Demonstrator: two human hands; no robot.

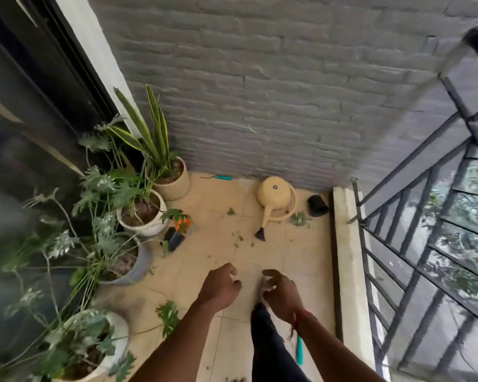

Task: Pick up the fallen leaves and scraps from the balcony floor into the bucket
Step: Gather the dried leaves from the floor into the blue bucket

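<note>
Tiled balcony floor [301, 257], leaf scraps [298, 218] scattered (grey brick wall [260, 78] behind); left hand [221, 285] loosely curled, empty; right hand [280, 292] curled, contents unclear.

A yellow watering can [276, 200] lies tipped by the grey brick wall [260, 92], a black plastic pot [318, 205] on its side just right of it. A teal-handled tool [219, 177] rests at the wall's foot. A snake plant [152, 133] and leafy potted plants [108, 238] line the left edge; a dark metal railing [425, 216] runs along the right
</note>
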